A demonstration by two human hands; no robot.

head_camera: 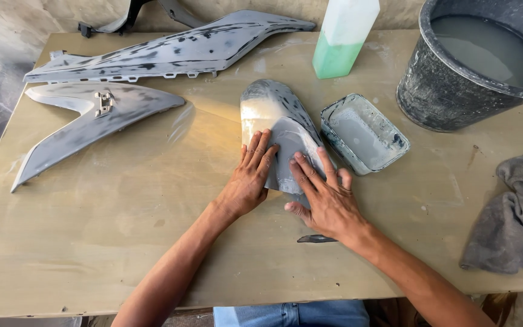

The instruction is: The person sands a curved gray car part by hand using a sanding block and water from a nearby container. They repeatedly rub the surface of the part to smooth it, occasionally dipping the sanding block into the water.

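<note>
Both hands flat on a curved grey panel (279, 130) lying mid-bench (122, 230), just left of a shallow rectangular tray (363, 132) of cloudy grey liquid. Left hand (249, 177): fingers straight and close together, palm down, fingertips resting on the panel's left half — pressing, not gripping. Right hand (328, 200): fingers spread a bit wider, laid over the panel's lower right edge, thumb out to the left near the bench surface; also not closed around anything. Can't tell if anything sits under either palm. Panel is patchy — pale filler-coloured area on top left, dark mottled grey elsewhere. A small dark flat piece (316, 238) lies on the bench just below the right hand. Far left: two long pointed grey body panels (92, 112), one above the other. Top centre: translucent bottle (343, 36) with green liquid. Top right: dark bucket (455, 97) of murky water. Right edge: crumpled grey rag (516, 218).
</note>
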